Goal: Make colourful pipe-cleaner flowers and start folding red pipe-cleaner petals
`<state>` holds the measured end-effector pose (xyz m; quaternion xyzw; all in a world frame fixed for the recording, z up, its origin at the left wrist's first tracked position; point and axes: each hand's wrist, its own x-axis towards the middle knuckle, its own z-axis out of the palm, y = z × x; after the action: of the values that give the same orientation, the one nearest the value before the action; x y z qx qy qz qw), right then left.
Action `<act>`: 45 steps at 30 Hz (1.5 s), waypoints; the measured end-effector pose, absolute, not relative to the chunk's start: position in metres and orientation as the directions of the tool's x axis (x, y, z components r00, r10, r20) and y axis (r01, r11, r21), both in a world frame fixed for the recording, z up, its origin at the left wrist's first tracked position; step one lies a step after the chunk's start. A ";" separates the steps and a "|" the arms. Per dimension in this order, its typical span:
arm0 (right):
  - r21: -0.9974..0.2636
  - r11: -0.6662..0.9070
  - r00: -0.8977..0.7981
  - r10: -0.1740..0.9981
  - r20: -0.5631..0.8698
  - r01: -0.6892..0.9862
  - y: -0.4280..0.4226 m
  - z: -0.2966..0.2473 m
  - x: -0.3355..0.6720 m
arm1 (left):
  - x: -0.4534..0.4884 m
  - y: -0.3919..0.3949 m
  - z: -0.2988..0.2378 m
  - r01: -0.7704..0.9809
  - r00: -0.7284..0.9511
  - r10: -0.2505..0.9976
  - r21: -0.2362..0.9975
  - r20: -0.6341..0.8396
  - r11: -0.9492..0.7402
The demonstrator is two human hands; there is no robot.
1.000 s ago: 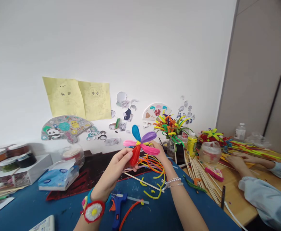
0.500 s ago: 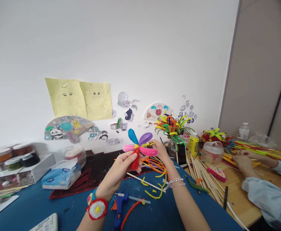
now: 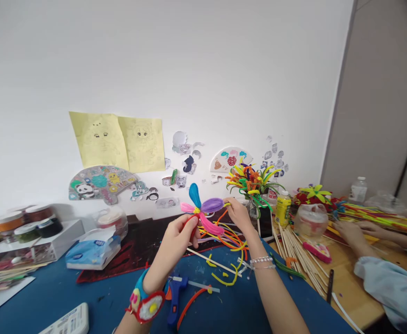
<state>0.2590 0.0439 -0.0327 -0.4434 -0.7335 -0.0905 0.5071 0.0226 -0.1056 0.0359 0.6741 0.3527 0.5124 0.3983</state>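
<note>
A pipe-cleaner flower (image 3: 213, 205) with blue, purple, pink and red petals and a yellow centre is up in front of me, above the table. My left hand (image 3: 182, 232) pinches it by the red petal, which my fingers mostly cover. To the right of the purple petal, my right hand (image 3: 240, 214) is closed on the end of a yellow pipe cleaner (image 3: 227, 204). How that piece joins the flower is hidden behind the petal. Below my hands lie orange and yellow pipe cleaners (image 3: 229, 278) and a thin wooden stick (image 3: 213, 262).
A blue glue gun (image 3: 177, 299) lies at the front of the blue table mat (image 3: 119, 297). Left are a tissue pack (image 3: 93, 248) and paint jars (image 3: 27, 232). A bouquet (image 3: 252, 181), wooden sticks (image 3: 299, 257) and a co-worker's hands (image 3: 352, 236) are on the right.
The flower has turned in my left hand, its pink right petal swinging downward and the red one going under my fingers. My right hand has drawn slightly right with the yellow end.
</note>
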 end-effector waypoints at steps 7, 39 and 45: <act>-0.311 0.500 0.007 0.520 0.854 0.808 0.038 -0.024 0.263 | 0.018 -0.107 0.030 0.340 -0.054 0.706 0.678 0.706 -0.652; -0.255 0.462 0.065 0.388 0.919 0.849 0.003 0.006 0.265 | 0.003 -0.146 0.048 0.852 0.317 0.481 -0.022 0.817 -0.523; -0.237 0.484 0.059 0.354 0.933 0.842 0.005 0.006 0.264 | 0.000 -0.144 0.047 0.869 0.337 0.522 -0.046 0.784 -0.492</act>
<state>0.2642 0.0047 0.0057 -0.4594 -0.6511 -0.2161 0.5642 -0.0005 -0.1442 0.0472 0.7824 0.4446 0.3658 -0.2374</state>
